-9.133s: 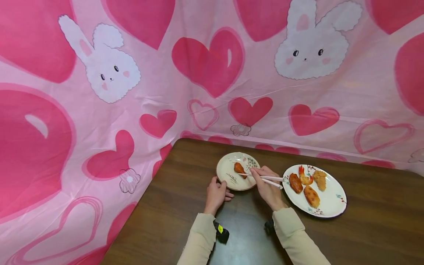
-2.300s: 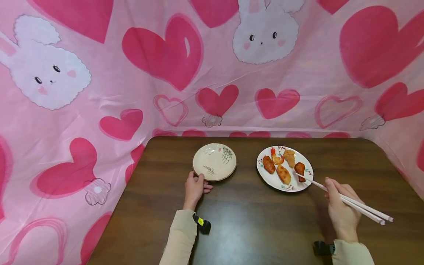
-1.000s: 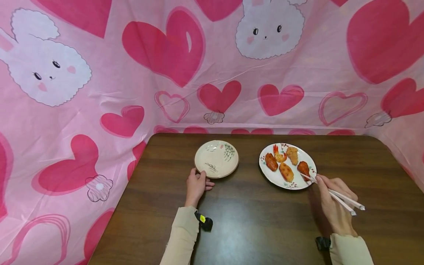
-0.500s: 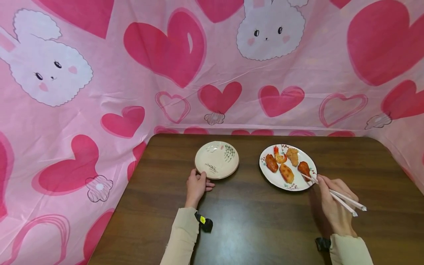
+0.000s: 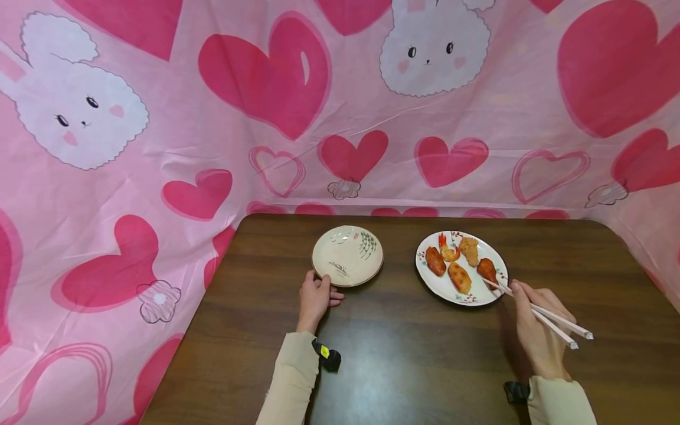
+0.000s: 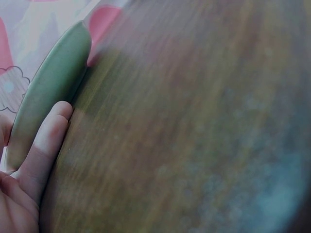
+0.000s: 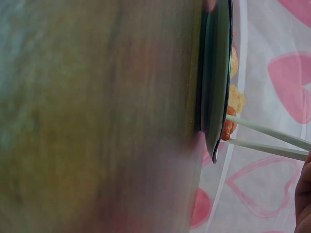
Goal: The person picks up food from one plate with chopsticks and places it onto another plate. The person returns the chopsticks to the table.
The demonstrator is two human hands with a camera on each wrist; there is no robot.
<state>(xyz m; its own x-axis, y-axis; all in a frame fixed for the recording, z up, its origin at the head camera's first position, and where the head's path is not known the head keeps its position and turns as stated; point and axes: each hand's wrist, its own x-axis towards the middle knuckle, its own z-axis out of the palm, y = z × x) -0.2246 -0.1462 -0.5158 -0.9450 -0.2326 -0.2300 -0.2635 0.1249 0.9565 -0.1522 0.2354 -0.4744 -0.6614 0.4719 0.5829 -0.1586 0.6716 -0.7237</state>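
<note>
My left hand [image 5: 314,299] grips the near left rim of a small, round cream plate [image 5: 345,255] with a green plant pattern, which has no food on it. The thumb lies at the rim, and the other fingers [image 6: 48,138] lie along its outer side. My right hand [image 5: 543,321] holds a pair of white chopsticks [image 5: 555,319]. Their tips are at a glossy brown drumstick [image 5: 487,270] on the right side of a white oval plate [image 5: 438,287]. In the right wrist view the chopsticks [image 7: 267,130] stand slightly apart, their tips on either side of the drumstick [image 7: 229,127].
The oval plate also bears a shrimp [image 5: 449,250], a fried breaded piece [image 5: 469,250], a brown glazed wing piece [image 5: 435,261] and a golden oval piece [image 5: 459,278]. Both plates stand on a dark wooden table [image 5: 404,354]. Pink heart-patterned cloth [image 5: 297,177] hangs behind and at the left.
Earlier the drumstick lay on the small plate; now it is on the oval plate. My right hand went right with the chopsticks, then slightly back left. Over the last second almost nothing moved.
</note>
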